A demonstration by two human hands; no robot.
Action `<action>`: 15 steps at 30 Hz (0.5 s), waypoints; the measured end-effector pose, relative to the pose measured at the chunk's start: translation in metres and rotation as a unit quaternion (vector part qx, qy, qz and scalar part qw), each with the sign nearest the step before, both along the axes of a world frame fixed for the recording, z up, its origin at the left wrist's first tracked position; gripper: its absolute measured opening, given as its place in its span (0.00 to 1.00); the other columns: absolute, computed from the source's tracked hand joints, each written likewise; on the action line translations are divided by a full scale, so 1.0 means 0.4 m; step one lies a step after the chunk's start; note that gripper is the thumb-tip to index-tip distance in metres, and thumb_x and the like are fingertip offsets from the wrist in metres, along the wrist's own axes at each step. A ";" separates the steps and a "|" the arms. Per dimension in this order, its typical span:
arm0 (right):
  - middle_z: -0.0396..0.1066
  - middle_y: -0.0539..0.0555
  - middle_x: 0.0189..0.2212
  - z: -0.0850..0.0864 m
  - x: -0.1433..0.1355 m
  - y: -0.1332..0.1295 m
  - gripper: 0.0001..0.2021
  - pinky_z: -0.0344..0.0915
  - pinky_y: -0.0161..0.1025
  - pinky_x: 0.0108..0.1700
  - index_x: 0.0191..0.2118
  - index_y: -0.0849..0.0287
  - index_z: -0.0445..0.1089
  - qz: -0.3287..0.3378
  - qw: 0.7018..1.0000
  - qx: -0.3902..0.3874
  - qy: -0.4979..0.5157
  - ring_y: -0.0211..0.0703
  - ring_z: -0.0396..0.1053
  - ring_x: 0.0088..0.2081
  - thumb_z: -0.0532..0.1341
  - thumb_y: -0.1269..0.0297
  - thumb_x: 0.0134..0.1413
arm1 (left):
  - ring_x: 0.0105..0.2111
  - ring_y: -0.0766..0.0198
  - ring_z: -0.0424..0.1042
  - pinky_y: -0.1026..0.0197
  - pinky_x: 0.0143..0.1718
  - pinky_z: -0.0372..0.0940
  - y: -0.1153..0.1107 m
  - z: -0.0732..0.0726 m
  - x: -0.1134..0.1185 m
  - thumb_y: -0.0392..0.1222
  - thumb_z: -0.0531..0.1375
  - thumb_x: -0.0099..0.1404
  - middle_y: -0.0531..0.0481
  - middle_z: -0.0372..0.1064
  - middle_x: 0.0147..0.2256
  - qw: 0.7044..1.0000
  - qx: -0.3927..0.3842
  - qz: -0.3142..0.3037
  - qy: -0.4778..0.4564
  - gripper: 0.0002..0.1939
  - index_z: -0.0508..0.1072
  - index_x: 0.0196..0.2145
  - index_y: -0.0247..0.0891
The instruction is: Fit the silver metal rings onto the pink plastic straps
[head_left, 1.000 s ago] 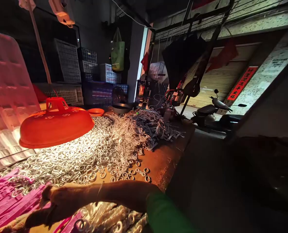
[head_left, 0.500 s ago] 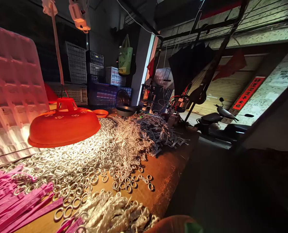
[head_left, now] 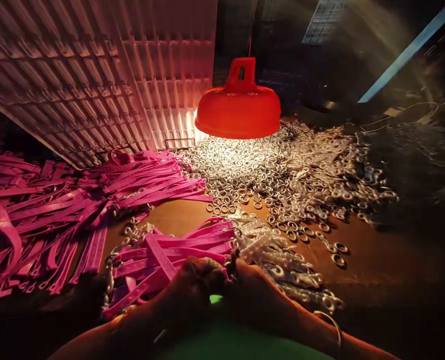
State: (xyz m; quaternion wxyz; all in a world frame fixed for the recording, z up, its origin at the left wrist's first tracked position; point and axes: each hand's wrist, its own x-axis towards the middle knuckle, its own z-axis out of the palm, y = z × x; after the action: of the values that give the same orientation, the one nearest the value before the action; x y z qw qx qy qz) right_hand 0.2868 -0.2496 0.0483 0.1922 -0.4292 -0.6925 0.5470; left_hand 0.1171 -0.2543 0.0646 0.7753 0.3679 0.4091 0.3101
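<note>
Close together at the table's near edge, my left hand (head_left: pixel 199 277) and my right hand (head_left: pixel 247 275) both have their fingers pinched. A small bit of pink strap shows between the fingertips, next to the left hand; what the right fingers hold is dark and hidden. Just beyond the left hand lies a bundle of pink straps (head_left: pixel 150 260) with metal ends. To the right of the right hand spreads a pile of pale, ring-ended clasps (head_left: pixel 282 255). A heap of metal rings (head_left: pixel 241 160) lies farther back under the lamp.
A red lamp (head_left: pixel 239 112) hangs low over the rings. Behind the straps leans a ribbed translucent panel (head_left: pixel 139 65). More pink straps (head_left: pixel 57 215) cover the left of the table (head_left: pixel 365 280). Another clasp pile (head_left: pixel 327 165) lies at the back right.
My view has swung left and down from the doorway and scooter to the table. Both hands are now in sight; earlier only a blurred part of a hand or arm showed at the bottom.
</note>
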 end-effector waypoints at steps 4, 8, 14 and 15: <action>0.66 0.50 0.28 0.010 0.008 0.008 0.03 0.53 0.30 0.24 0.33 0.59 0.58 0.055 0.998 0.023 -0.030 0.33 0.57 0.26 0.54 0.67 0.55 | 0.21 0.71 0.60 0.67 0.21 0.53 0.006 -0.019 0.005 0.54 0.65 0.53 0.52 0.60 0.20 0.999 -0.034 -0.009 0.014 0.21 0.66 0.19 0.32; 0.65 0.50 0.26 0.012 0.009 0.029 0.11 0.49 0.30 0.21 0.34 0.58 0.53 0.129 0.986 0.023 -0.106 0.33 0.57 0.23 0.54 0.76 0.44 | 0.18 0.72 0.58 0.67 0.19 0.50 0.012 -0.046 0.002 0.52 0.66 0.52 0.53 0.58 0.18 0.997 -0.072 -0.024 -0.006 0.20 0.65 0.19 0.32; 0.65 0.51 0.28 0.051 0.003 0.048 0.08 0.50 0.31 0.23 0.34 0.59 0.56 0.144 0.977 0.072 -0.142 0.33 0.58 0.24 0.55 0.74 0.46 | 0.17 0.73 0.56 0.68 0.19 0.48 0.016 -0.045 0.007 0.49 0.64 0.54 0.54 0.58 0.18 0.995 -0.093 -0.023 -0.019 0.18 0.64 0.19 0.33; 0.64 0.50 0.28 0.062 0.004 0.051 0.06 0.51 0.30 0.24 0.34 0.59 0.57 0.151 0.976 0.085 -0.135 0.32 0.58 0.24 0.56 0.72 0.48 | 0.17 0.73 0.56 0.68 0.18 0.48 0.019 -0.035 -0.001 0.49 0.63 0.55 0.54 0.58 0.18 0.994 -0.094 -0.043 -0.028 0.18 0.64 0.19 0.33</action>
State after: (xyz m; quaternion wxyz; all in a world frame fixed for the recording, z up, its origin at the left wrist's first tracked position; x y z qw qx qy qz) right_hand 0.2882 -0.2294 0.0731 0.0487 -0.3717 -0.8129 0.4457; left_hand 0.1168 -0.2468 0.0504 0.8305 0.3016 0.3982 0.2465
